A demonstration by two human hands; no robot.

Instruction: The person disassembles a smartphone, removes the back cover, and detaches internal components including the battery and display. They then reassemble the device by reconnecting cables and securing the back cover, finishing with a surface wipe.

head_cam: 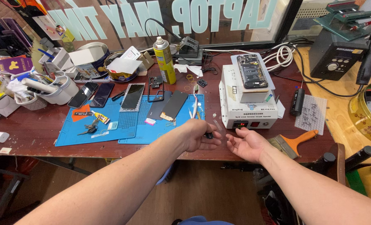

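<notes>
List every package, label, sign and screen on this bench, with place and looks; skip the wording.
Window sign: large pale mirrored letters on glass behind the bench.
Spray can: yellow, upright, back centre.
White box: plain carton, back left.
Purple box: flat, far left.
Phone screens: dark, flat, left of the blue mat.
White machine: small red display on its front, near right hand.
Left hand pinches a small dark thing.

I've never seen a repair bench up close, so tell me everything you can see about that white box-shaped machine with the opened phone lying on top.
The white machine is a squat, boxy unit that looks like painted metal, standing upright on the reddish-brown table just right of the blue mats. Its front face carries a small lit red display and a red switch. On its raised top lies an opened phone, back cover off, insides showing. White cables coil behind it. The right hand hovers, palm up, just before it, not touching.
</notes>
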